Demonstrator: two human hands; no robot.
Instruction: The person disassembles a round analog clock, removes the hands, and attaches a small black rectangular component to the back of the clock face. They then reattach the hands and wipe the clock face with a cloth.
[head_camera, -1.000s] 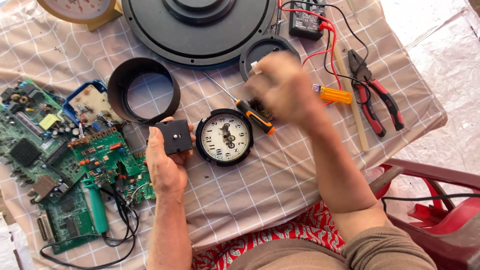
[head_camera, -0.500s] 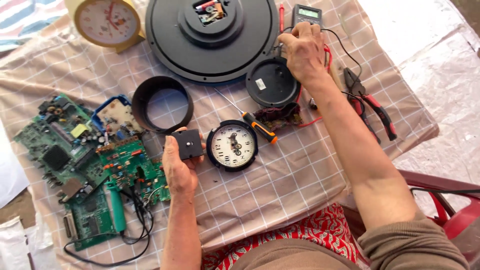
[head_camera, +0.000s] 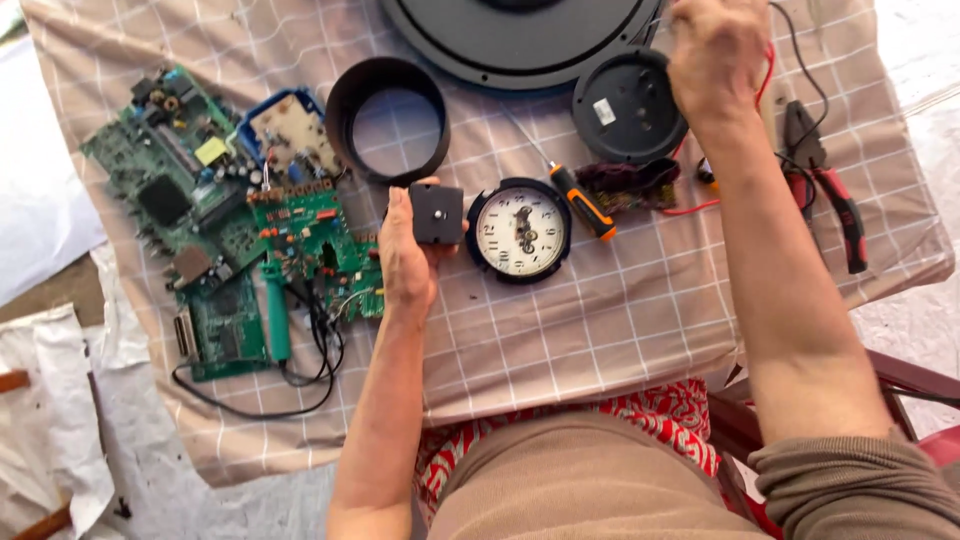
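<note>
Black plastic square clock module (head_camera: 437, 213), held in the left hand (head_camera: 405, 262), thumb and fingers closed round its lower edge, raised just above the checked cloth (head_camera: 600, 320). Clock face (head_camera: 519, 231), white dial in black rim, at 3 o'clock of the module, just beside it. Orange-handled screwdriver (head_camera: 582, 200) touching the dial rim at its 2 o'clock. Black ring (head_camera: 389, 118) at 12 o'clock of the module; green circuit boards (head_camera: 310, 250) at 9 o'clock. Right hand (head_camera: 718, 55) curled over the edge of a round black back cover (head_camera: 625, 108); whether it grips anything cannot be told. Risk, judged: the module rests in a light grip and could drop onto the dial and bend the hands; red wires (head_camera: 690, 208) near the right wrist could snag
</note>
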